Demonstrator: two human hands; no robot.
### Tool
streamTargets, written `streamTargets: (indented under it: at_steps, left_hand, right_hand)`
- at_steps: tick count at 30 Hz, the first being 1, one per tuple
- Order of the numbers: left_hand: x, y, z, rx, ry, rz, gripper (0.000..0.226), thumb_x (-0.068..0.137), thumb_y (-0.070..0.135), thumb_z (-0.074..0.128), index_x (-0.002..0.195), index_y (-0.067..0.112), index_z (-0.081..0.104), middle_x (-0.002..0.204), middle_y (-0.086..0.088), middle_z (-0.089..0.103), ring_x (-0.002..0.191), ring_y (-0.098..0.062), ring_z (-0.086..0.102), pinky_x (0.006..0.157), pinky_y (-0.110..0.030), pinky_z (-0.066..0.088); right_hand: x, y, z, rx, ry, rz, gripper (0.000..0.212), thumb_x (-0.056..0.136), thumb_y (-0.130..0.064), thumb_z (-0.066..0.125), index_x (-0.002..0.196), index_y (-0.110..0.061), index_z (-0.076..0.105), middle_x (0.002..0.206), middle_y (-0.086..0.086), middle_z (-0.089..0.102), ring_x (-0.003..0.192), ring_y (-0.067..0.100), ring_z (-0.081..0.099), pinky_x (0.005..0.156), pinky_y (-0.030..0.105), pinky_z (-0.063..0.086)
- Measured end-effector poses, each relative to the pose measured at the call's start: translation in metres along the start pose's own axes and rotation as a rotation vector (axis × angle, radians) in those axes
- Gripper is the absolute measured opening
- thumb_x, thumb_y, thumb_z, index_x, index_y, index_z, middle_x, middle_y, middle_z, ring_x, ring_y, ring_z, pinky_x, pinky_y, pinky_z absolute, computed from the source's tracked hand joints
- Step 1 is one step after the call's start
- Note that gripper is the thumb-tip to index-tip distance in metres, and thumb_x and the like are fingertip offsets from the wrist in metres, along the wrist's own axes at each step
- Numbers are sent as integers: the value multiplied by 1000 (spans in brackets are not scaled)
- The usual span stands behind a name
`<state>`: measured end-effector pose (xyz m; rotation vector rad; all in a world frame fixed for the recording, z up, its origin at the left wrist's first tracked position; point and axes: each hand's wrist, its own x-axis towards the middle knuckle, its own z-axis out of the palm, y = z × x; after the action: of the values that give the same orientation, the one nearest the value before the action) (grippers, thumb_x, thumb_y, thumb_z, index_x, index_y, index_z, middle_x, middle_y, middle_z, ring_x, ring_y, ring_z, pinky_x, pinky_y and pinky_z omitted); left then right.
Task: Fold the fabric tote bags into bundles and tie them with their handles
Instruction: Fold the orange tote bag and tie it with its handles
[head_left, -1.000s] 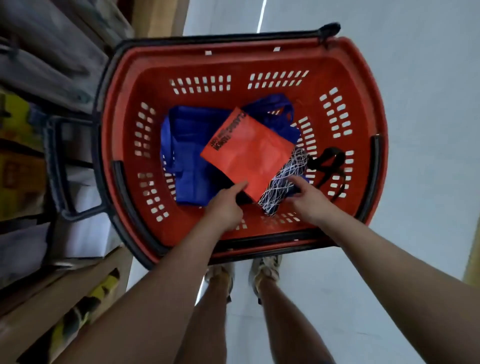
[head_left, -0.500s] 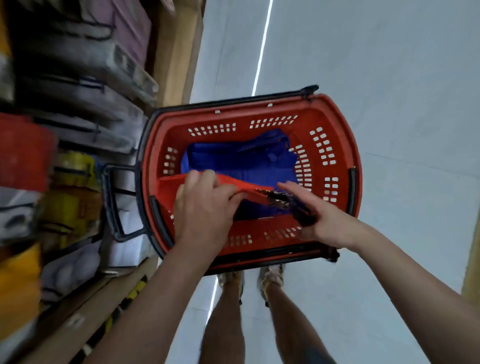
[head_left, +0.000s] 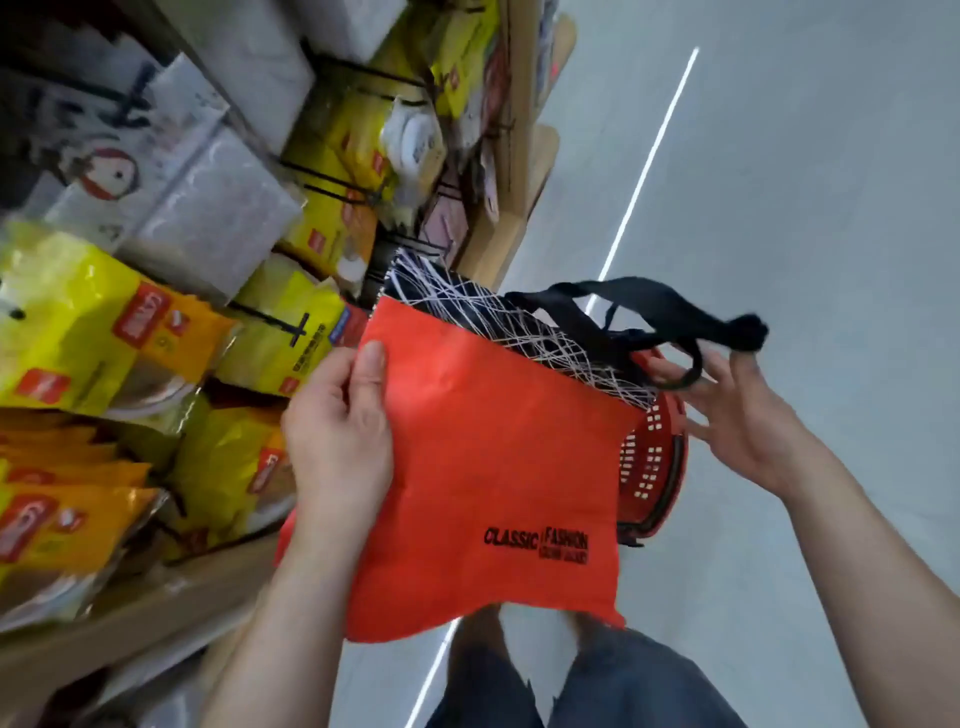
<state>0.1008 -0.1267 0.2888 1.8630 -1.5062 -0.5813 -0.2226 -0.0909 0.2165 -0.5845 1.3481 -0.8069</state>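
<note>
Our left hand (head_left: 337, 441) pinches the flat orange-red fabric tote bag (head_left: 498, 467) (thumb on front); our right hand (head_left: 737, 415), fingers spread and relaxed, carries the black fabric handles (head_left: 649, 312).

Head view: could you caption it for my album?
Left hand grips a red tote bag, patterned bag behind; right hand open under its black handles.

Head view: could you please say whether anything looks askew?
Yes: a black bag with white lines sticks askew behind the red fabric tote bag in the left hand, its black handles bunched over the right hand.
</note>
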Motion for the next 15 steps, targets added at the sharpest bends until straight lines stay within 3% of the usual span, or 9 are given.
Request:
streamTargets:
  at_steps: [2,5,7,9,10,12,15]
  left_hand:
    - [-22,6,-25,-102,95,-117,44,103,30,46,64,10,44,56,5,38,56,-7,33,54,-27,27]
    - [-57,12,-58,-239,280,-270,45,103,24,46,59,20,36,53,11,35,50,1,33,50,-17,28]
    - [-78,10,-80,-259,389,-318,42,103,22,47,62,21,40,60,11,35,50,4,35,51,-16,29]
    - [-100,2,-103,-244,435,-358,25,102,15,49,78,19,55,69,9,48,55,9,45,58,-14,34]
    - [-113,-3,-116,-228,427,-398,13,100,9,50,95,16,59,78,9,55,60,12,50,62,-13,38]
    - [-144,-12,-142,-137,412,-459,39,92,-2,53,126,18,51,90,11,59,71,7,57,70,-21,43]
    - [-198,-22,-180,222,455,-437,71,76,-6,61,140,18,41,108,-5,60,99,-27,58,88,-34,43]
  right_hand:
    - [-4,-5,7,-119,-80,41,55,86,-78,41,133,-51,48,135,-13,58,127,11,52,103,42,38]
    - [-13,-11,43,-186,-180,43,37,88,-43,62,123,-31,59,105,-11,72,89,12,68,69,27,56]
    - [-25,-14,72,-173,-200,6,30,88,-21,67,117,-19,62,97,1,75,77,15,70,66,30,59]
    - [-34,-18,94,-284,-176,-162,26,92,-2,62,114,-15,64,91,-3,75,77,14,70,72,32,59]
    - [-37,-23,105,-376,-164,-257,26,93,0,60,113,-16,64,92,-6,74,83,15,69,78,34,57]
    - [-47,-36,125,-563,-193,-456,20,93,-12,61,112,-20,64,98,-8,72,95,16,67,91,39,53]
    - [-75,-60,161,-867,-307,-749,39,87,-42,53,113,-16,67,101,-1,73,98,18,67,90,41,51]
